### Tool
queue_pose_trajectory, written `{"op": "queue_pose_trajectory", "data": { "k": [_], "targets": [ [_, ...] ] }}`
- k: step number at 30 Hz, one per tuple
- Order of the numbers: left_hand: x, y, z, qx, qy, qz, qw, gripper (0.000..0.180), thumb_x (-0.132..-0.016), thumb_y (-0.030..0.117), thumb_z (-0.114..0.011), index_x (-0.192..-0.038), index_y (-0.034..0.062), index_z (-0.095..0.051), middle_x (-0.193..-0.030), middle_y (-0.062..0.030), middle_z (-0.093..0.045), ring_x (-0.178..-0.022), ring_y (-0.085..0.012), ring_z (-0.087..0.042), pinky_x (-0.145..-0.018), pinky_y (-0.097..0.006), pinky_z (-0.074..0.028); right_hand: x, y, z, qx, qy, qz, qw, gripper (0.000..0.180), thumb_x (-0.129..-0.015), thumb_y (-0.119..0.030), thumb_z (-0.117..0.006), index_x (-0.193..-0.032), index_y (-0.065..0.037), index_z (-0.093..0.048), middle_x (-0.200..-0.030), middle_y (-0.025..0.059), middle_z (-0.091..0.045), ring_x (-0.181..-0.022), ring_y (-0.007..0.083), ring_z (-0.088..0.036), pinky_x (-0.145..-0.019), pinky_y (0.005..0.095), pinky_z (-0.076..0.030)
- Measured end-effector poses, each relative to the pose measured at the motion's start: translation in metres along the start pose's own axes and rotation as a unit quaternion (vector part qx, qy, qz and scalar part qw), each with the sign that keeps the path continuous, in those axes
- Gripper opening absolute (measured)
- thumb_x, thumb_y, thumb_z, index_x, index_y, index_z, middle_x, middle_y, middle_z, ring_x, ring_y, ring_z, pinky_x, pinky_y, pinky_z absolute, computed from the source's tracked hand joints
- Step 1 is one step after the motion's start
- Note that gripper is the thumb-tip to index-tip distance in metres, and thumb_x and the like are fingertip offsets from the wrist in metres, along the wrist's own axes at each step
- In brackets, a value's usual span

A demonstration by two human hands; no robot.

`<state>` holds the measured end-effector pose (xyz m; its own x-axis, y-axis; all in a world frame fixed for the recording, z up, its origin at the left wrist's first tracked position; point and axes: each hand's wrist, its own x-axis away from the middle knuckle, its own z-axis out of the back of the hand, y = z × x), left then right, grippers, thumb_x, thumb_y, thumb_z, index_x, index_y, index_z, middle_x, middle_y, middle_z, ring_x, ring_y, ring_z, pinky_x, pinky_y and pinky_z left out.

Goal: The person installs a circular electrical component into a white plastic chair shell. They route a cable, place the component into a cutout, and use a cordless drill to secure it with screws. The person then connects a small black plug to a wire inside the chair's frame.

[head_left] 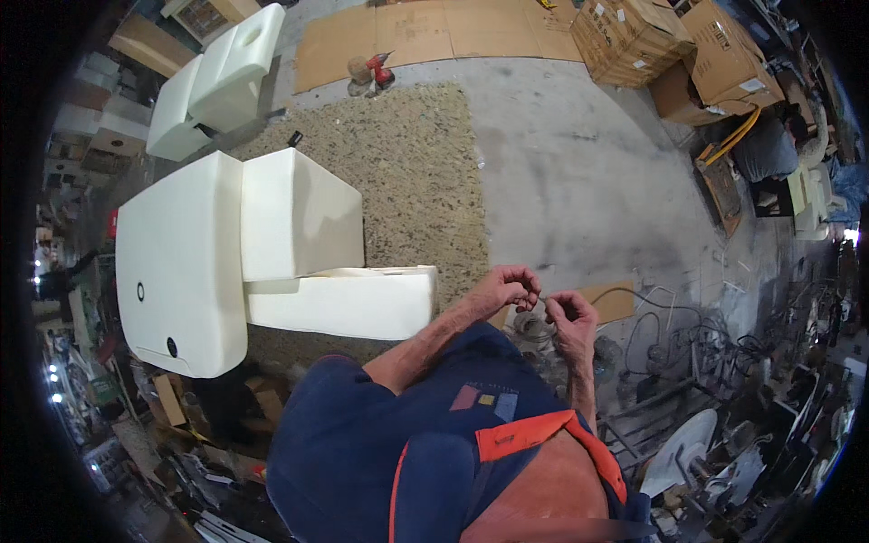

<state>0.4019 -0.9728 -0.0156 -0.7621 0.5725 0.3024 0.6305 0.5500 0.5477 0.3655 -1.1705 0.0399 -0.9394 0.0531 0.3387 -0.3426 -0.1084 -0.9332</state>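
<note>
The left hand (pixel 509 288) and right hand (pixel 570 317) meet close together in front of the body, fingers curled and pinched around something small; it is too tiny to identify (perhaps a thin wire, but I cannot tell); both hover above a clutter of metal parts (pixel 652 362); to the left lie white moulded seat shells (pixel 235 244) on a speckled carpet (pixel 407 163); cardboard boxes (pixel 670 45) stand well apart beyond.

Both forearms bare, raised forward from the lower edge. Left hand (pixel 509 288) and right hand (pixel 570 317) close together at chest height, fingers curled and pinched, fingertips nearly meeting.
</note>
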Motion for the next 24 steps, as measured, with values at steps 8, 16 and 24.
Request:
{"op": "queue_pose_trajectory", "data": {
  "k": [8,16,24],
  "targets": [
    [-0.068,0.071,0.048,-0.071,-0.019,0.006,0.997,0.016,-0.096,0.013,-0.073,-0.102,-0.0014,-0.071,-0.082,-0.0058,-0.069,-0.07,-0.0113,-0.06,-0.06,-0.026,-0.045,-0.112,-0.054,-0.029,0.203,-0.077,0.113,0.97,0.009,-0.09,-0.007,-0.077,-0.092,0.001,-0.074,-0.078,0.0078,-0.074,-0.072,0.0109,-0.068,-0.067,0.0282,-0.054],
    [-0.153,0.237,0.133,-0.03,0.091,-0.055,0.994,0.012,-0.087,0.006,-0.081,-0.093,0.0022,-0.071,-0.086,-0.0062,-0.071,-0.073,-0.013,-0.062,-0.066,-0.028,-0.049,-0.338,-0.126,-0.123,0.221,-0.232,0.093,0.943,0.012,-0.094,-0.009,-0.073,-0.099,0.001,-0.076,-0.082,0.0048,-0.073,-0.074,0.0094,-0.065,-0.069,0.0274,-0.053],
    [-0.122,0.387,0.212,-0.083,0.284,-0.174,0.939,0.011,-0.087,0.001,-0.077,-0.096,0.0016,-0.071,-0.085,-0.006,-0.07,-0.072,-0.0133,-0.063,-0.065,-0.028,-0.051,-0.527,-0.194,-0.256,0.193,-0.263,0.154,0.933,0.016,-0.089,-0.013,-0.077,-0.097,0.0,-0.075,-0.085,0.0081,-0.073,-0.077,0.0156,-0.067,-0.072,0.0318,-0.055]
  ]
}}
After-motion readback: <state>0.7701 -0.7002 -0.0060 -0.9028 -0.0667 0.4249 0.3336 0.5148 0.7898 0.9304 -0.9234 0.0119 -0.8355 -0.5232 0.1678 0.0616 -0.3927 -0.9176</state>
